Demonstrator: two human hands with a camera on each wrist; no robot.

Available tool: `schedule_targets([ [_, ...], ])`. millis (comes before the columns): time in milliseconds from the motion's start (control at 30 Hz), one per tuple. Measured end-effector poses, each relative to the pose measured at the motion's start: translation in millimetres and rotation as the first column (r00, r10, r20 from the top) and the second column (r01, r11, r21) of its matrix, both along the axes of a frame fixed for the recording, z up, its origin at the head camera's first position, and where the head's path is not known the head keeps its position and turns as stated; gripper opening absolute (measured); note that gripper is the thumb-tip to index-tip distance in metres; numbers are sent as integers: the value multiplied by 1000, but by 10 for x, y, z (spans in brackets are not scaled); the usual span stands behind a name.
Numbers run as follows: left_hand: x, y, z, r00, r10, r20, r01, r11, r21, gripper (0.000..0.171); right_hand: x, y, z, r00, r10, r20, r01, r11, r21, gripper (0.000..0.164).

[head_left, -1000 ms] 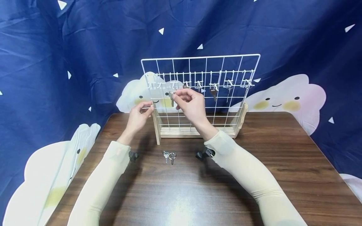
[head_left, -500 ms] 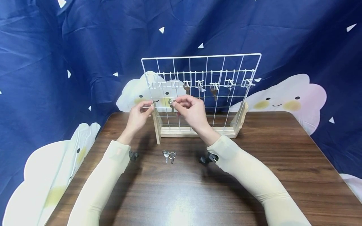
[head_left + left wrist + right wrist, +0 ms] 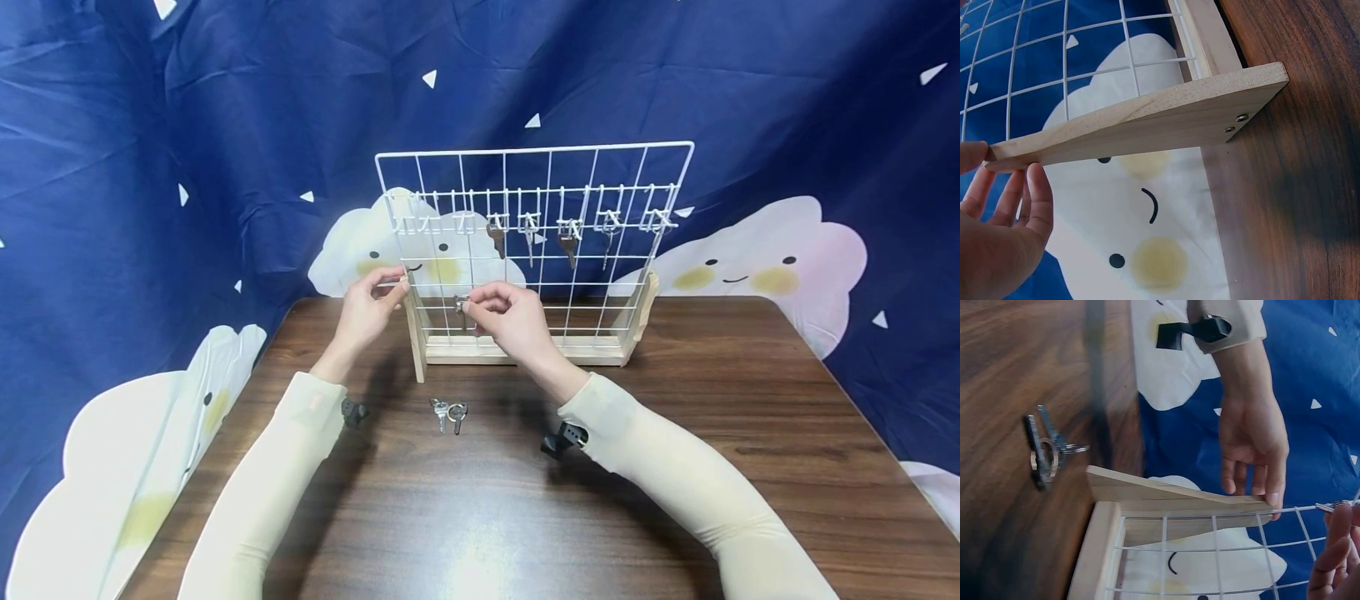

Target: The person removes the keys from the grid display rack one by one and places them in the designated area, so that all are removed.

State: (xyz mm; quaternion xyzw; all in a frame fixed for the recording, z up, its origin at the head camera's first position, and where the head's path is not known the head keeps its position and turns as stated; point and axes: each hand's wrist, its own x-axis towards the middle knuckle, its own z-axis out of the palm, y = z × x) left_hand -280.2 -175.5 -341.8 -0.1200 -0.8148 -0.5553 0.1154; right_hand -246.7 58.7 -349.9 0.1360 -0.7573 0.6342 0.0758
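Observation:
My left hand pinches the upper end of the rack's left wooden side piece, thumb on one face and fingers on the other in the left wrist view. My right hand holds a small silver key between thumb and fingers, in front of the lower left part of the white wire grid. The key points downward. At the right edge of the right wrist view, the key shows only partly beyond the fingertips. Two keys on rings lie on the table before the rack.
Several keys, among them a brown one, hang from white hooks along the grid. The hooks at the left end bear none. The rack stands on a brown wooden table, with a blue cloud-patterned cloth behind.
My right hand has moved down with the key, from just under the hook row to the lower part of the grid. My left hand has stayed on the wooden side piece.

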Motion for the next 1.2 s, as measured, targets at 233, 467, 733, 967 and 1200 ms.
schedule_targets([
  [233,-6,-2,-7,1000,-4,1,4,1000,6,34,24,16,-175,999,24,47,-24,1000,8,13],
  [467,-7,-7,-11,1000,-1,-7,1,1000,-9,33,63,19,-351,996,27,86,-32,998,48,12],
  [733,-7,-1,-11,1000,-8,-9,8,1000,2,33,72,43,-483,996,17,86,-28,992,126,11],
  [967,-8,1,-10,1000,-7,-6,7,1000,8,33,84,29,-583,995,29,98,-43,989,144,11],
  [1200,-10,-1,-10,1000,-5,-4,5,1000,10,33,119,23,-695,985,51,162,-71,990,123,10],
])
